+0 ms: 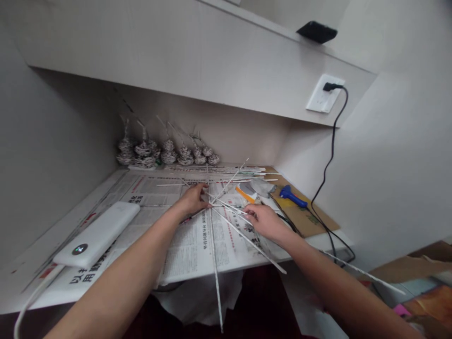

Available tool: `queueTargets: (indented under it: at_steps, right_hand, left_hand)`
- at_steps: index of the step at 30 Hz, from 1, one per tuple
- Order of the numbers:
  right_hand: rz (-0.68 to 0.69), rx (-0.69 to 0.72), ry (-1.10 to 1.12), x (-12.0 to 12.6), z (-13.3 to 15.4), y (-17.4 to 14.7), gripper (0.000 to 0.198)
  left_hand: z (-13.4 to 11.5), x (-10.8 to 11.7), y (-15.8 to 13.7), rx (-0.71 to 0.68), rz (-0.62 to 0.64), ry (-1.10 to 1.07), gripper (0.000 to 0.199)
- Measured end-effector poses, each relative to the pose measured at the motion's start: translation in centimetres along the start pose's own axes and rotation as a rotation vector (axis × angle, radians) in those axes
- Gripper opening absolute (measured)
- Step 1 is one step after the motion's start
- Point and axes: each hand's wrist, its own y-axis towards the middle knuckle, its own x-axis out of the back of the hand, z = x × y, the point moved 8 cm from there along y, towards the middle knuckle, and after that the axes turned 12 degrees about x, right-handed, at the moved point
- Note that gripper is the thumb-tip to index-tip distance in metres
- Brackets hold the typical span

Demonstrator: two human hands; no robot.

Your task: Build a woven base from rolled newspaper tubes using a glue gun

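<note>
Several thin rolled-paper sticks [247, 239] cross one another in a star over the newspaper. My left hand [193, 200] is closed at their crossing, thumb and fingers pinching the sticks there. To its right, my right hand [264, 220] is closed too, thumb and forefinger on a paper stick that runs back toward the crossing. One long stick [216, 278] points toward me past the table's front edge, and another [367, 273] emerges beyond my right forearm. How the sticks interlace under my left fingers is hidden.
Newspaper [187, 254] covers the tabletop. A white power bank [102, 230] with a cable lies left. Several woven gourd shapes [168, 153] stand at the back, near spare paper sticks [226, 173]. A blue glue gun [293, 195] rests on cardboard [319, 217], its black cord [332, 150] rising to a wall socket [323, 96].
</note>
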Motion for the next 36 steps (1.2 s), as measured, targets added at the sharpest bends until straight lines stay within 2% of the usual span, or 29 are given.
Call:
queueTargets:
  at_steps: [2,6,10,13,19,28,32,36]
  right_hand:
    - [0.005,-0.005,0.021,-0.3,-0.1,-0.2,0.019]
    - [0.017,-0.014,0.079,-0.7,-0.4,-0.3,0.017]
    - [0.035,-0.068,0.141,-0.6,-1.0,-0.4,0.014]
    - [0.044,-0.101,0.139,-0.6,-1.1,-0.4,0.015]
    - [0.034,-0.037,0.033,-1.4,1.0,0.8,0.024]
    - [0.325,-0.076,0.197,-1.6,-1.4,2.0,0.025]
    - [0.224,-0.061,0.113,-1.5,-0.9,2.8,0.022]
    - [0.101,-0.051,0.141,-2.8,0.3,4.3,0.021]
  left_hand:
    - [0.1,0.1,0.1,-0.019,0.002,0.029,0.067]
    - [-0.3,0.1,0.0,-0.057,0.003,0.053,0.048]
    - [-0.5,0.0,-0.1,-0.053,0.013,0.037,0.052]
    - [-0.7,0.1,-0.2,-0.060,0.009,0.051,0.047]
    - [-0.5,-0.3,0.0,-0.071,0.025,0.038,0.044]
    - [-0.8,-0.6,-0.2,-0.107,0.028,0.073,0.039]
    - [-1.3,-0.4,-0.5,-0.107,0.023,0.079,0.034]
    - [-1.4,-0.4,-0.6,-0.101,0.027,0.054,0.037]
